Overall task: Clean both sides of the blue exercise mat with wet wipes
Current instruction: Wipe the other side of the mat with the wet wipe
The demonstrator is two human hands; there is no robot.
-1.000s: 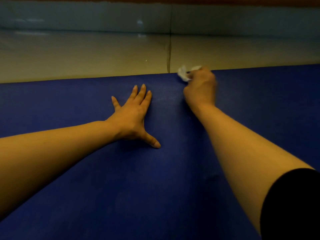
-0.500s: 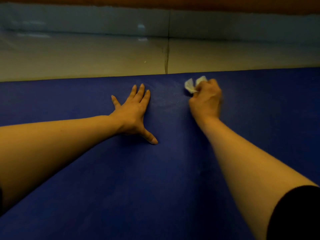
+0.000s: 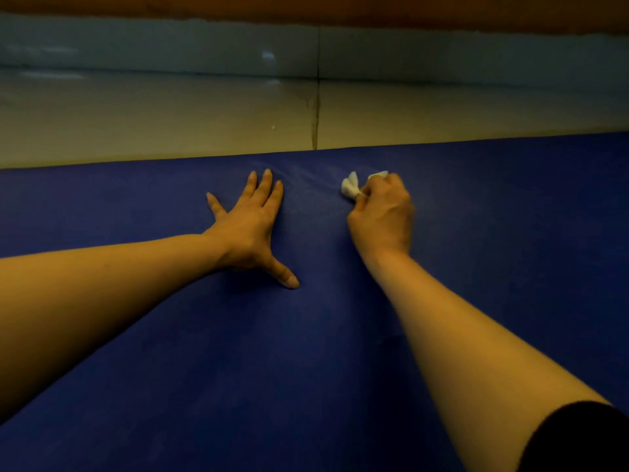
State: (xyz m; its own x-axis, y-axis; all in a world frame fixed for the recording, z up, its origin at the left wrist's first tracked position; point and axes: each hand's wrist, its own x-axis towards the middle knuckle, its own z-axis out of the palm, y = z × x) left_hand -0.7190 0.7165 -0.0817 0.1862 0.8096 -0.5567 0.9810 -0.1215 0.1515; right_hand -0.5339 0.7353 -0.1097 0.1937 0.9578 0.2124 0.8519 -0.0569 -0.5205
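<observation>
The blue exercise mat (image 3: 238,369) lies flat on the floor and fills the lower two thirds of the head view. My left hand (image 3: 250,229) presses on it with fingers spread flat and the thumb stretched out toward me. To its right, my right hand (image 3: 383,216) grips a crumpled white wet wipe (image 3: 350,188) against the mat. White ends of the wipe stick out past the fingers. Most of the wipe is hidden inside the fist.
Beyond the mat's far edge (image 3: 442,143) lies a pale tiled floor (image 3: 170,124) with a dark seam (image 3: 316,124). A glossy skirting runs along the wall (image 3: 442,52) at the back.
My right hand has drawn the wipe back from the mat's far edge toward me. The left hand has stayed pressed in place.
</observation>
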